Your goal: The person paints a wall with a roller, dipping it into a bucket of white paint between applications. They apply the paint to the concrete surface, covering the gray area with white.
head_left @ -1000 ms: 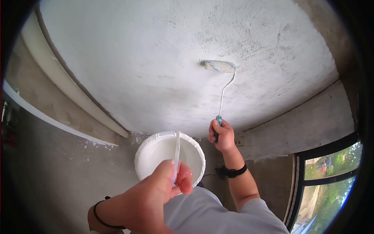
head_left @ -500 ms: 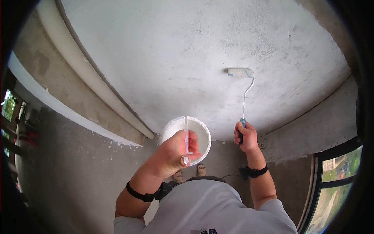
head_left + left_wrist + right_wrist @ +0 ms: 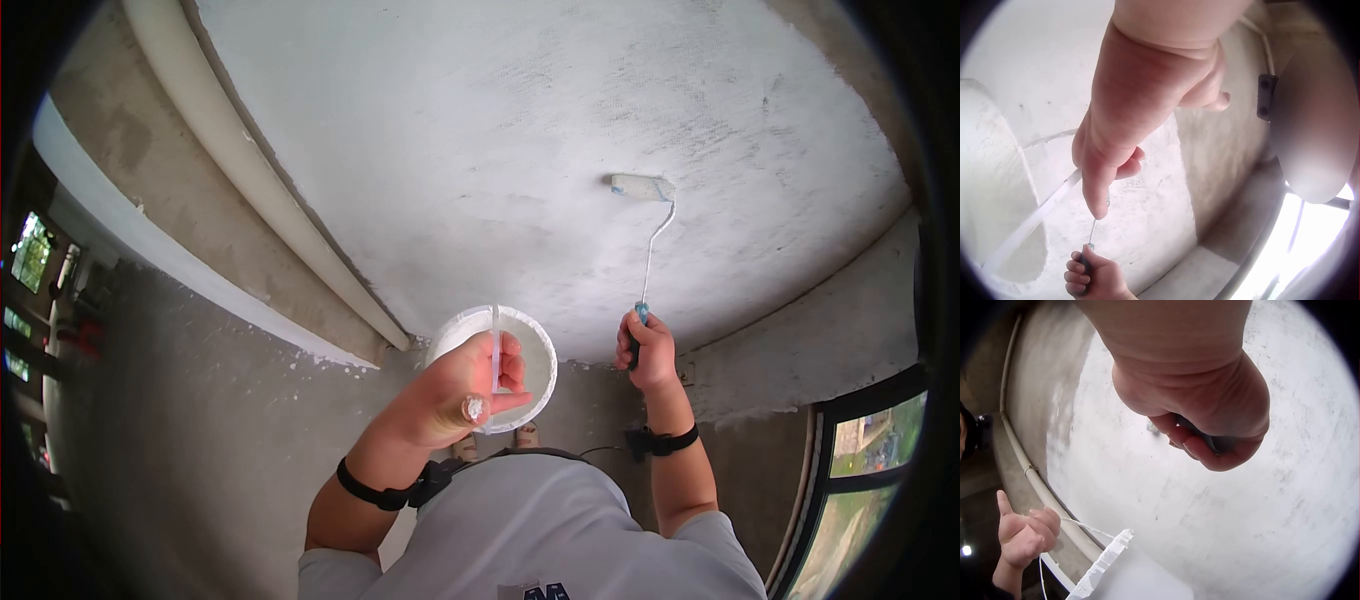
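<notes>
The left hand (image 3: 455,390) grips the handle (image 3: 495,350) of a bucket (image 3: 552,372), liable to tip if that hold slips, as the right hand (image 3: 650,352) grips a roller (image 3: 642,188) to its right.

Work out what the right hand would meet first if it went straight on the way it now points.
Most likely the rough, white-coated wall; the right hand, gripping the blue-and-black roller handle, points towards it. The depth of the gap is unclear.
</notes>
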A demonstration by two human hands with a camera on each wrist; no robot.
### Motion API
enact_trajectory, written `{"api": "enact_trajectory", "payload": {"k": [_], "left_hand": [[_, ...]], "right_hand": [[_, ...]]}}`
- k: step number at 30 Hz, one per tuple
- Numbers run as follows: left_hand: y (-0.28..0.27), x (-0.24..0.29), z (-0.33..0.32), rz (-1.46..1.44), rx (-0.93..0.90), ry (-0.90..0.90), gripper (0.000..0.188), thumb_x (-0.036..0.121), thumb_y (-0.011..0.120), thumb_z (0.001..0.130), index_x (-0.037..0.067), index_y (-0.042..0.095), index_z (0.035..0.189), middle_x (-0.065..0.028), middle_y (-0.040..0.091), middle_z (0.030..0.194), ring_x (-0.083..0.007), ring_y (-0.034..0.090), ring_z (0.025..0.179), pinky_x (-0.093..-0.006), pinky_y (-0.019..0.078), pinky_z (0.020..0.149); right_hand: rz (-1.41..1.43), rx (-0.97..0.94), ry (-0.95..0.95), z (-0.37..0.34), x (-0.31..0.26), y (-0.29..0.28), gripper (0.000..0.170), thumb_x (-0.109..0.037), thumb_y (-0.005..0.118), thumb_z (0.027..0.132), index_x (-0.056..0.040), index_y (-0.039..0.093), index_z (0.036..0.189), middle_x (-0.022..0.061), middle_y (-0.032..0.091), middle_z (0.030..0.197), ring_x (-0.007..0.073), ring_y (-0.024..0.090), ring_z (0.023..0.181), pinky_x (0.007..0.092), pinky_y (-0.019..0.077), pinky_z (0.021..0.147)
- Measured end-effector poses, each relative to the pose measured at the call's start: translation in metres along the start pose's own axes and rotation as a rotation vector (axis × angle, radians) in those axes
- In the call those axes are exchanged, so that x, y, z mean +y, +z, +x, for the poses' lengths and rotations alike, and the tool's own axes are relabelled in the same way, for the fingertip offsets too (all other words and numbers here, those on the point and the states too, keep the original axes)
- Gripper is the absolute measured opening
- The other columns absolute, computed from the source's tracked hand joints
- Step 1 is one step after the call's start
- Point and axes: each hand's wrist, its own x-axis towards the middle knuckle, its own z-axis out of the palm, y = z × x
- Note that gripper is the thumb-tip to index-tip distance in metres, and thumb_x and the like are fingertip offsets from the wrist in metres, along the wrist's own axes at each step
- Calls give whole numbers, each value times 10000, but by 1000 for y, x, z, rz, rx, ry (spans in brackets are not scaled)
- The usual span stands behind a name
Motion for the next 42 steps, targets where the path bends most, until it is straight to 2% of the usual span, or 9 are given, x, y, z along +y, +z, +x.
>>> {"api": "enact_trajectory", "payload": {"k": [10, 26, 29, 31, 32, 33, 38, 40, 42], "left_hand": [[10, 5, 2, -107, 72, -65, 1462, 766, 905, 66, 60, 449, 1262, -19, 486, 1123, -169, 519, 1156, -548, 336, 1202], [9, 2, -3, -91, 63, -77, 1488, 795, 852, 15, 82, 440, 1255, -17, 496, 1095, -177, 526, 1124, -568, 345, 1196], [17, 5, -7, -20, 91, -78, 1390, 890, 825, 214, 70, 436, 1267, -34, 508, 1107, -194, 531, 1120, -581, 346, 1190], [32, 7, -16, 30, 166, 4, 1126, 957, 648, 603, 58, 455, 1254, -59, 530, 1103, -209, 541, 1097, -586, 363, 1169], [38, 8, -19, -54, 200, -10, 873, 857, 375, 915, 49, 489, 1227, -87, 556, 1075, -225, 551, 1074, -590, 384, 1136], [47, 19, -21, -156, 204, -27, 729, 727, 305, 1016, 55, 515, 1208, -102, 574, 1047, -236, 559, 1063, -585, 391, 1112], [98, 60, -38, -215, 240, -7, 530, 551, 483, 988, 61, 535, 1183, -132, 577, 1059, -254, 561, 1043, -601, 374, 1098], [118, 70, -41, -305, 234, 53, 337, 241, 613, 899, 36, 534, 1155, -156, 572, 1062, -256, 569, 983, -635, 405, 1082], [128, 76, -43, -240, 189, 27, 603, 237, 749, 796, 22, 427, 1257, -120, 479, 1132, -209, 469, 1052, -502, 352, 1087]], "right_hand": [[14, -17, -18, -1, 1, 0, 278, -291, 608, 1036, -76, 537, 874, 44, 525, 681, 142, 439, 498, 307, 351, 454], [6, -10, -5, -1, 6, 0, 277, -285, 605, 1038, -74, 540, 871, 39, 522, 673, 139, 443, 495, 305, 357, 446], [7, -9, 4, -2, 6, 0, 277, -285, 604, 1041, -74, 543, 872, 40, 525, 676, 140, 447, 499, 306, 362, 451], [12, -11, 14, -3, 6, -2, 278, -291, 608, 1042, -77, 548, 875, 36, 532, 686, 135, 451, 509, 301, 368, 462], [8, -7, 21, -4, 5, -1, 277, -294, 612, 1041, -79, 551, 878, 33, 532, 689, 134, 452, 513, 298, 368, 466], [3, -4, 29, -5, 4, -1, 275, -298, 617, 1039, -80, 555, 882, 31, 532, 691, 132, 452, 517, 295, 367, 470], [-24, 12, 39, -5, 2, -2, 268, -297, 604, 1045, -80, 563, 894, 34, 529, 698, 133, 445, 526, 300, 371, 482], [-29, 9, 51, -4, 3, -1, 263, -297, 587, 1052, -79, 564, 906, 41, 526, 702, 137, 442, 535, 303, 372, 487], [-27, 23, 60, -5, 3, 0, 261, -294, 586, 1052, -78, 563, 906, 41, 525, 697, 137, 441, 534, 303, 370, 486]]}}
